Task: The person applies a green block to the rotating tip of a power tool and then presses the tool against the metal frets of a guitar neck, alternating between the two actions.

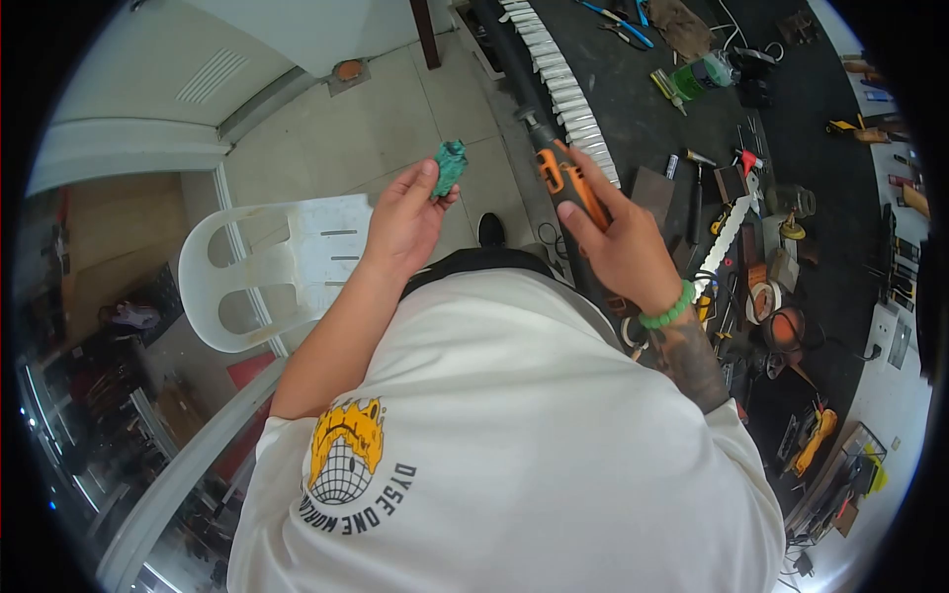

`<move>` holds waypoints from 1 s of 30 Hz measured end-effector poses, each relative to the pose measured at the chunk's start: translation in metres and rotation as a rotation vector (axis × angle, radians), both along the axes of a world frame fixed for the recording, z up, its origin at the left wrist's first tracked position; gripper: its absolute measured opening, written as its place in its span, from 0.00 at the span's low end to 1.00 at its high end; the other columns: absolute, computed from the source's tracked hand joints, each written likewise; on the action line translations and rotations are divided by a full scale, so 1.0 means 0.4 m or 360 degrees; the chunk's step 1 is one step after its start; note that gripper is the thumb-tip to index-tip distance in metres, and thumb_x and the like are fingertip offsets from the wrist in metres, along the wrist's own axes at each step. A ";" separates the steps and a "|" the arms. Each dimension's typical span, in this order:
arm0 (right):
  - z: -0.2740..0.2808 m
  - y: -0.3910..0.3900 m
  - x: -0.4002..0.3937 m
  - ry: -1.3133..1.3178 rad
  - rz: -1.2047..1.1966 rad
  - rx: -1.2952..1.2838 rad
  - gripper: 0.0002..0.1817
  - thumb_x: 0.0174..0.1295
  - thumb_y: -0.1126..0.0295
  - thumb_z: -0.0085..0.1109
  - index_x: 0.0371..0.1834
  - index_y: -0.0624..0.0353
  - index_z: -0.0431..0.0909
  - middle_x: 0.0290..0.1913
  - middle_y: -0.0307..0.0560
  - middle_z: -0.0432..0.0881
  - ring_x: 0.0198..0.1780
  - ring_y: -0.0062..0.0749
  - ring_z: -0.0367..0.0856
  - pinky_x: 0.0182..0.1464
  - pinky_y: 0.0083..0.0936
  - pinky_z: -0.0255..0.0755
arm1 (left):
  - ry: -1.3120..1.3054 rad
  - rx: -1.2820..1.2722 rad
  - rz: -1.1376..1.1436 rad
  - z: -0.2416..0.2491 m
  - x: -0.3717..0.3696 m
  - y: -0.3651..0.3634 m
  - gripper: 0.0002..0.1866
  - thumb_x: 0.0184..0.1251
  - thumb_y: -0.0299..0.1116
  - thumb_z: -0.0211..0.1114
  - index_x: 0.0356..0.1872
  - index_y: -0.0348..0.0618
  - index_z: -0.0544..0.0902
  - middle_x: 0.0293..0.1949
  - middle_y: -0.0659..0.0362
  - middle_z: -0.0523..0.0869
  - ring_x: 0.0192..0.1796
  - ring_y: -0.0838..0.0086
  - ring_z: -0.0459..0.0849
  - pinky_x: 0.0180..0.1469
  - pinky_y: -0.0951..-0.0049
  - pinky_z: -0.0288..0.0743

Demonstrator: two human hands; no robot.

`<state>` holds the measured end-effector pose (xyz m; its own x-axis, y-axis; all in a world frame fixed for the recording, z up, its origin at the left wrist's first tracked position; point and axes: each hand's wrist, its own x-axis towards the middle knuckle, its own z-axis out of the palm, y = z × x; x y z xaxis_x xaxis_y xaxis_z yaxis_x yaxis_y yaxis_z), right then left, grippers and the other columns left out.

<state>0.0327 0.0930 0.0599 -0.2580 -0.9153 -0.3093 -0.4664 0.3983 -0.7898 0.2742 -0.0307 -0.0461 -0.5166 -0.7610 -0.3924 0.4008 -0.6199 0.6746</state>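
Observation:
Between the fingertips and thumb of my left hand (407, 212) is a small green, rough-surfaced piece (450, 166), raised above the tiled floor. My right hand (625, 237) is wrapped round an orange and black rotary tool (565, 178), whose metal tip points up and away from me, near the bench edge. The green piece and the tool are apart. A green bead bracelet (669, 308) circles my right wrist.
A white plastic chair (331, 237) stands at the left. On the dark workbench (613, 94) at the right lie a strip of silvery pieces (568, 89), a green bottle (702, 75), blue-handled pliers (623, 28), a hammer (697, 188) and several other tools. My shoe (490, 229) shows below.

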 end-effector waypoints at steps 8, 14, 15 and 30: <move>0.066 0.053 0.137 0.0037 0.0325 -0.0089 0.34 0.71 0.62 0.65 0.80 0.52 0.66 0.36 0.63 0.86 0.38 0.57 0.87 0.44 0.42 0.79 | 0.0016 -0.0027 0.0012 0.032 0.060 0.084 0.20 0.80 0.44 0.66 0.60 0.38 0.85 0.50 0.61 0.88 0.49 0.73 0.79 0.59 0.68 0.73; 0.057 0.087 0.178 0.0026 0.0364 -0.0176 0.34 0.72 0.62 0.64 0.80 0.52 0.66 0.37 0.65 0.86 0.40 0.62 0.87 0.46 0.45 0.79 | 0.0014 -0.0050 0.0029 0.038 0.097 0.113 0.20 0.79 0.44 0.67 0.58 0.38 0.86 0.51 0.61 0.88 0.49 0.74 0.79 0.60 0.68 0.73; 0.058 0.092 0.183 0.0029 0.0359 -0.0175 0.34 0.72 0.62 0.64 0.80 0.52 0.66 0.37 0.65 0.86 0.40 0.62 0.87 0.46 0.45 0.79 | 0.0012 -0.0063 0.0043 0.040 0.100 0.115 0.19 0.79 0.44 0.67 0.58 0.38 0.86 0.51 0.61 0.88 0.49 0.74 0.80 0.60 0.68 0.72; 0.041 0.137 0.210 0.0184 0.0304 -0.0164 0.34 0.73 0.63 0.65 0.81 0.50 0.65 0.46 0.63 0.87 0.47 0.57 0.89 0.49 0.38 0.81 | -0.0023 -0.0063 0.0019 0.043 0.106 0.133 0.14 0.79 0.41 0.67 0.52 0.41 0.86 0.49 0.58 0.89 0.49 0.72 0.82 0.60 0.68 0.75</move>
<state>0.1167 0.1477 0.0763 -0.1054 -0.9760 -0.1904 -0.6151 0.2145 -0.7587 0.3165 0.0226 -0.0291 -0.5017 -0.7822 -0.3694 0.3980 -0.5879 0.7043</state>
